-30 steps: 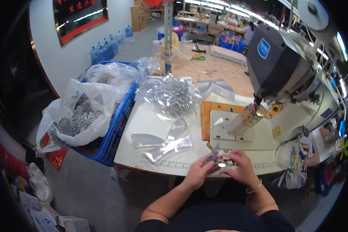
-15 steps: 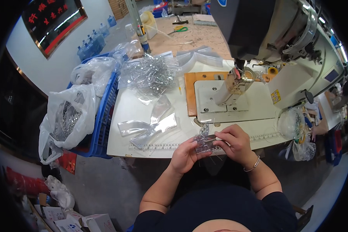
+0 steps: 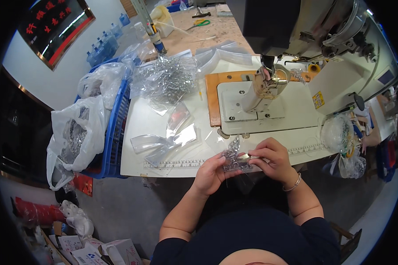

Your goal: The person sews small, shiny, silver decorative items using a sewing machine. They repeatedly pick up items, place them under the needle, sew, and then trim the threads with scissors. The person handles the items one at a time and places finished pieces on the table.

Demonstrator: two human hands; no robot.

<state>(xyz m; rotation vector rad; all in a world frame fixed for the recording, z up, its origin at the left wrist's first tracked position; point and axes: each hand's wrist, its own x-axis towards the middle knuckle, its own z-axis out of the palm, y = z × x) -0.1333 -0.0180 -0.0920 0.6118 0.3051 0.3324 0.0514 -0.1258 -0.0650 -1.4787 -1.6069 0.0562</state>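
My left hand pinches a glittering silver piece at the front edge of the sewing table; it looks beaded, with loose thread ends hanging below. Between the thumb and fingers of my right hand is a small metal tool, its tip against the silver piece. Whether it is snips or tweezers I cannot tell. On the table left of my hands lie clear plastic bow-shaped pieces. Farther back is a heap of shiny silver pieces on clear plastic.
A sewing machine stands just beyond my hands. At the left a blue crate holds white plastic bags. Green-handled scissors and a hammer lie on the far worktable. A printed ruler strip runs along the table edge.
The view has shifted slightly, so the table sits a little higher and further left. Both hands keep their hold; the metal tool has turned a little against the silver piece.
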